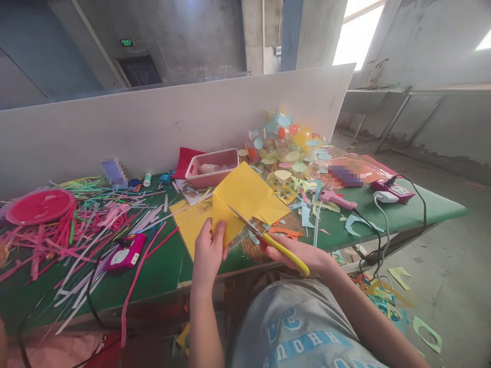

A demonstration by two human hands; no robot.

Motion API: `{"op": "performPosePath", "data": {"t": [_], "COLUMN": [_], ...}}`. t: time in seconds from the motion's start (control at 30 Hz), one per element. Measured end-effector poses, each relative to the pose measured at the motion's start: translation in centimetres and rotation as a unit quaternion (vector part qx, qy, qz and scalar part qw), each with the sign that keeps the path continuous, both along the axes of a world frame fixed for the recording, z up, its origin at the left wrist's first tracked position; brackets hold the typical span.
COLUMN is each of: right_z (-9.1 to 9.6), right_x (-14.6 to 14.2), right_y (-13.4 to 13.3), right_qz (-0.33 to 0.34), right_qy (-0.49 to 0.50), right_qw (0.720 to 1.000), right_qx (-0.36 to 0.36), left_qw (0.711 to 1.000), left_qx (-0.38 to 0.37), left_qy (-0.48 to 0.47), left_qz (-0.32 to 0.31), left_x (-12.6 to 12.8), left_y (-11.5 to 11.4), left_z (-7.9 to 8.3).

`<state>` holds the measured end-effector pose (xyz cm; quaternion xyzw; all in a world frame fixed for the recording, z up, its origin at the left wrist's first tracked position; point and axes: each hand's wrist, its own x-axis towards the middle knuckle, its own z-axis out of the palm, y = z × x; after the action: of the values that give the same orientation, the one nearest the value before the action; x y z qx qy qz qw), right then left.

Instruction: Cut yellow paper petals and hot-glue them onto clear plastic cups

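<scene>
Head view: L hand (207,248) gripping pointed-corner yellow paper sheet (245,189) above flat green table (164,260) nr its front edge, R hand (307,251) closed round yellow-handled metal scissors (288,252), blades against sheet; rec keep paper taut, feed w/ L, thumb off cut line; pink rectangular plastic bin (199,181) beyond appears to limit fwd room

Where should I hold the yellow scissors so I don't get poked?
By the yellow handles, probably best from the person's near right side. They stick out toward the body, while the pointed metal blades aim away, up and left across the yellow paper. The right hand holds them at that handle end.
</scene>
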<state>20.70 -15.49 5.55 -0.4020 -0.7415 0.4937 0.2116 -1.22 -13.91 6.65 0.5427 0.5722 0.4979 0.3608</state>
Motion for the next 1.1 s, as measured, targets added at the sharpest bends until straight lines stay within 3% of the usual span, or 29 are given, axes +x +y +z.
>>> {"op": "performPosePath", "data": {"t": [0.13,0.3,0.4,0.67,0.97,1.1], "right_z": [-0.3,-0.8,-0.6,-0.5,-0.9,-0.7], "right_x": [-0.5,-1.2,-1.4,-1.8,-2.9,-3.6], "right_y": [0.0,0.2,0.1,-0.2,0.9,1.4], "right_qz": [-0.021,-0.066,-0.055,-0.041,-0.052,-0.09], "right_qy": [0.028,0.026,0.034,0.066,0.069,0.052], "right_qw": [0.999,0.997,0.998,0.997,0.996,0.992], "right_qx": [-0.017,-0.037,-0.025,0.0,-0.033,-0.067], "left_qw": [0.999,0.998,0.998,0.989,0.991,0.993], "left_qx": [-0.024,-0.032,-0.036,-0.062,-0.074,-0.076], "left_qy": [0.019,0.042,0.033,0.019,0.014,0.013], "left_qz": [-0.037,-0.038,-0.045,-0.136,-0.109,-0.092], "left_x": [0.1,0.0,0.0,0.0,-0.6,-0.9], "left_y": [-0.1,-0.1,-0.3,-0.2,-0.1,-0.1], "left_z": [0.0,0.2,0.2,-0.3,-0.4,-0.3]}}
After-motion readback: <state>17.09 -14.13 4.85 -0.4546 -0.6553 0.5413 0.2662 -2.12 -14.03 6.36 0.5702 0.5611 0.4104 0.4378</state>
